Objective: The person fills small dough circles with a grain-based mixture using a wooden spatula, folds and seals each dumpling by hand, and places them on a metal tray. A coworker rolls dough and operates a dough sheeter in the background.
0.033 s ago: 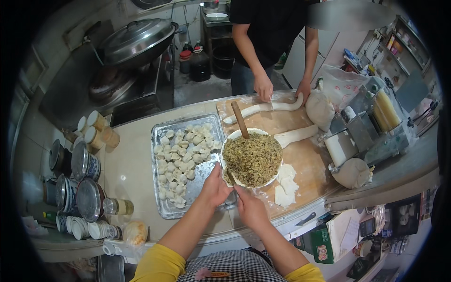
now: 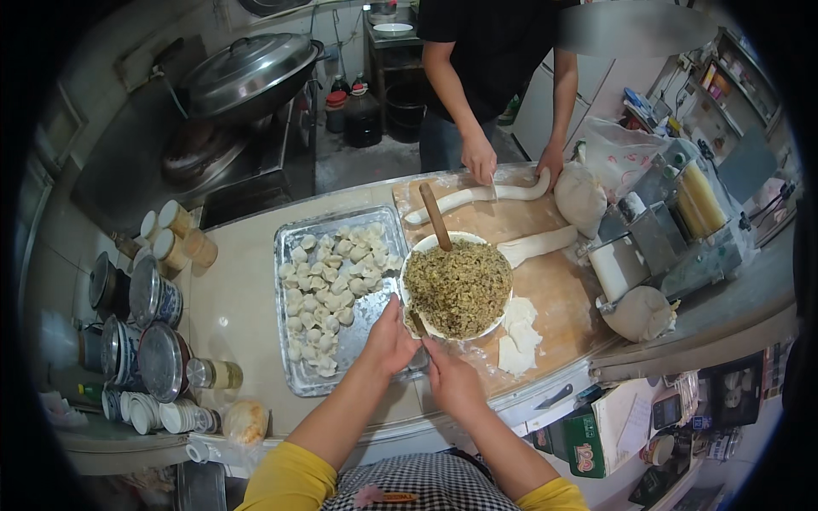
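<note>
A white bowl (image 2: 506, 313) heaped with chopped green-brown filling (image 2: 460, 288) stands in front of me, a wooden rolling pin (image 2: 435, 218) leaning out of its far side. At its near left rim, my left hand (image 2: 392, 344) cups a dough wrapper (image 2: 410, 321) with some filling on it, mostly hidden by the fingers. My right hand (image 2: 456, 380) grips a thin, flat filling spatula (image 2: 418, 323), its tip at that wrapper. Left of the bowl lies a metal tray (image 2: 372, 312) with many folded dumplings (image 2: 324, 281). Flat wrappers (image 2: 518, 336) lie right of the bowl.
Across the board (image 2: 562, 294), a co-worker's hand (image 2: 479, 159) holds a scraper at a long dough rope (image 2: 460, 203). A second dough roll (image 2: 538, 245) and a dough-rolling machine (image 2: 648, 247) are at the right. Jars (image 2: 175, 218) and lidded pots (image 2: 164, 361) line the left.
</note>
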Motion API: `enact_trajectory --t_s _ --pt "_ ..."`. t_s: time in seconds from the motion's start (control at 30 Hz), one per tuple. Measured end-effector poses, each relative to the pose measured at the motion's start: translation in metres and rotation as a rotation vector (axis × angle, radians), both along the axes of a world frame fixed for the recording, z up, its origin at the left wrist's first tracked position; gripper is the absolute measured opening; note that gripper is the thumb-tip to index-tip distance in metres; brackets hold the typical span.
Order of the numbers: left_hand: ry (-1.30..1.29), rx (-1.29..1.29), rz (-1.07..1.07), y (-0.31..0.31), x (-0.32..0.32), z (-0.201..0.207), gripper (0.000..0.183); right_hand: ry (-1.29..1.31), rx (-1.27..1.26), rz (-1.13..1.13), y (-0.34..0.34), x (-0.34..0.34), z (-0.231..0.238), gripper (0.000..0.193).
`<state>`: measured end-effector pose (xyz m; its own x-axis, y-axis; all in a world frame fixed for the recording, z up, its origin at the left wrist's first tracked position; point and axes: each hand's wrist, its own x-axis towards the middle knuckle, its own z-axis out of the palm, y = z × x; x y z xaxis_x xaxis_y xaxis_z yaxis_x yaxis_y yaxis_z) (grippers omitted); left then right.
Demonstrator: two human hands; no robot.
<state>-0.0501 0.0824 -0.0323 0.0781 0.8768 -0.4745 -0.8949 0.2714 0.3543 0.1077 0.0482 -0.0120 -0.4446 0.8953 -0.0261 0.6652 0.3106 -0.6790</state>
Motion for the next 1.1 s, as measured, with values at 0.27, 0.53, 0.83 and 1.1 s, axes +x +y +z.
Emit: enact_trajectory --t_s 0.27,0.53,0.83,1.1 --pt "-0.109 0.023 0.098 -0.035 -0.016 -0.001 0.062 -0.068 -0.014 0.095 -0.019 0.000 0.018 0.045" --pt "-0.094 0.002 0.146 -0.052 -0.017 0.016 0.062 -0.087 0.064 0.134 -0.026 0.002 0.035 0.048" --pt "-0.112 0.088 0.160 -0.054 -0.023 0.021 0.065 0.217 -0.343 0.086 -0.026 0.015 0.030 0.051" --pt "-0.065 0.120 -0.030 -0.053 -0.014 0.042 0.066 0.396 -0.031 0.062 -0.036 0.014 0.043 0.040"
